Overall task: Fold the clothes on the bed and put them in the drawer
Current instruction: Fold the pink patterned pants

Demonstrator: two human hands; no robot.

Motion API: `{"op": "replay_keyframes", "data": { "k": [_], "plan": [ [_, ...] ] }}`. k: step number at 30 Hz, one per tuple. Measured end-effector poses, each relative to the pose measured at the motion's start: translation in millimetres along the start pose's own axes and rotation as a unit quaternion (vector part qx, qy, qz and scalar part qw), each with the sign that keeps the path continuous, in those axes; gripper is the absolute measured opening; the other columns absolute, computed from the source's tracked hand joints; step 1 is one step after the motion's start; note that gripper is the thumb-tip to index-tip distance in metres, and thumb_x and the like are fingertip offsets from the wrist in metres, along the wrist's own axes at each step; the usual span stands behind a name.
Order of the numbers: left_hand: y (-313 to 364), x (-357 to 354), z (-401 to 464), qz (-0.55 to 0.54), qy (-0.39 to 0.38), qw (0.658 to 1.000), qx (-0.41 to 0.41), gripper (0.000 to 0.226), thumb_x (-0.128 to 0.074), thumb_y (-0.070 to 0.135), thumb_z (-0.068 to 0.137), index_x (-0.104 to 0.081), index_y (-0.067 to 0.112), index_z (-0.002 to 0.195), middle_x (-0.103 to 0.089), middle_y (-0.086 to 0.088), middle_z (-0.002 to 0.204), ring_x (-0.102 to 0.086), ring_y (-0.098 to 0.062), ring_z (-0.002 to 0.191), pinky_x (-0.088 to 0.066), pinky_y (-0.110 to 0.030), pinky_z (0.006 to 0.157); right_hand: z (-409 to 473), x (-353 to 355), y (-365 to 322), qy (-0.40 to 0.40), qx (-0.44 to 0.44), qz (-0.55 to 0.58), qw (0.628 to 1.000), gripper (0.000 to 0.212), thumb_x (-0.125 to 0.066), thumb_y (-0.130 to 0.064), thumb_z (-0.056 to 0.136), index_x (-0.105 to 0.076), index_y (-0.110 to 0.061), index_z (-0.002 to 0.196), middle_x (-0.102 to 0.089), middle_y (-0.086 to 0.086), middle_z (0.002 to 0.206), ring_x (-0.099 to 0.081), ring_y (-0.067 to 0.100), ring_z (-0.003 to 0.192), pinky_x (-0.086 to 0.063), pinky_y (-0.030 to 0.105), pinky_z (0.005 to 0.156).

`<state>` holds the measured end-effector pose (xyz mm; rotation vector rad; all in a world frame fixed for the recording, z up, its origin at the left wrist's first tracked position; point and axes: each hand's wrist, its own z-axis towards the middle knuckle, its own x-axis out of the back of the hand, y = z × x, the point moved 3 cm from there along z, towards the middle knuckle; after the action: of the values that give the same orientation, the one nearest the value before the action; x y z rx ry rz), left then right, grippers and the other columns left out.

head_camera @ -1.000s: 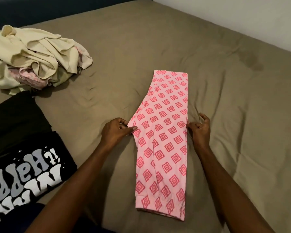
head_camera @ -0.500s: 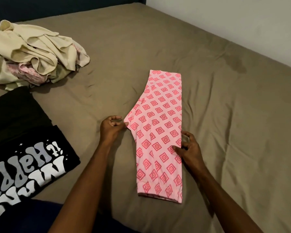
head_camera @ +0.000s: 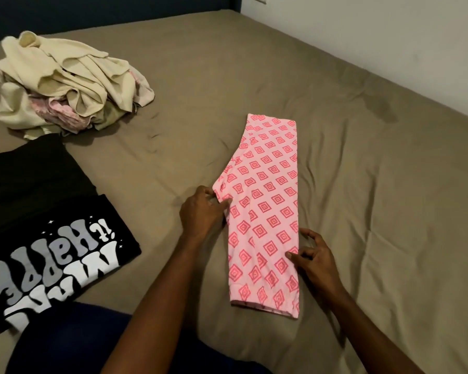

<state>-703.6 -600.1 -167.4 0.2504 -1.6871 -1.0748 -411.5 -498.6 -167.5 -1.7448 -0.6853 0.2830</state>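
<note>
Nearest, toward the bed's near edge, the pink patterned pants lie folded lengthwise, cuffs at the near end and waistband pointing to the far edge. The right hand pinches the pants' right edge low down, thumb on top of the cloth. The left hand pinches the jutting point on the pants' left edge, fingers curled round it. Toward the bed's left edge lies a flat black printed shirt. Beyond it, toward the far left corner, sits a heap of cream and pink clothes. Bare sheet spreads to the right edge, along the wall.
</note>
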Motion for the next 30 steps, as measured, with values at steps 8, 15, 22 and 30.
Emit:
{"op": "replay_keyframes", "data": {
  "k": [8,15,22,30],
  "plan": [
    [-6.8,-2.2,-6.9,-0.155,0.005,0.983,0.102,0.043,-0.088,0.036,0.069,-0.061,0.029,0.101,-0.072,0.008,0.103,-0.071,-0.017,0.090,-0.061,-0.041,0.081,-5.4,-0.9,7.8,-0.021,-0.007,-0.029,0.999,0.070,-0.080,-0.011,0.089,-0.040,-0.025,0.145,-0.077,0.019,0.094,-0.077,0.036,0.091,-0.061,0.060,0.081],
    [-36.3,-10.8,15.1,-0.155,-0.027,0.985,0.071,0.050,-0.086,0.042,0.061,-0.056,0.038,0.101,-0.075,0.008,0.095,-0.074,-0.014,0.083,-0.063,-0.044,0.077,-16.9,5.5,5.8,-0.031,0.000,-0.093,0.995,0.070,-0.079,-0.019,0.090,-0.038,-0.022,0.148,-0.077,0.013,0.080,-0.078,0.028,0.079,-0.062,0.047,0.069],
    [-12.7,4.9,-2.0,-0.050,-0.047,0.997,-0.028,0.040,-0.078,0.024,0.085,-0.058,0.015,0.119,-0.073,-0.006,0.101,-0.069,-0.024,0.090,-0.056,-0.038,0.079,-19.5,12.4,11.6,-0.034,0.003,-0.158,0.987,0.079,-0.084,-0.016,0.085,-0.039,-0.018,0.149,-0.078,0.006,0.079,-0.077,0.018,0.079,-0.059,0.032,0.069],
    [-18.3,3.9,-1.2,0.030,-0.034,0.991,-0.124,0.026,-0.070,0.022,0.091,-0.057,0.013,0.112,-0.072,-0.010,0.089,-0.066,-0.030,0.080,-0.040,-0.032,0.064,-26.8,14.6,12.1,-0.018,0.046,-0.218,0.975,0.064,-0.082,-0.017,0.088,-0.049,-0.015,0.143,-0.077,-0.006,0.074,-0.073,0.004,0.071,-0.049,0.012,0.060]
  ]
}}
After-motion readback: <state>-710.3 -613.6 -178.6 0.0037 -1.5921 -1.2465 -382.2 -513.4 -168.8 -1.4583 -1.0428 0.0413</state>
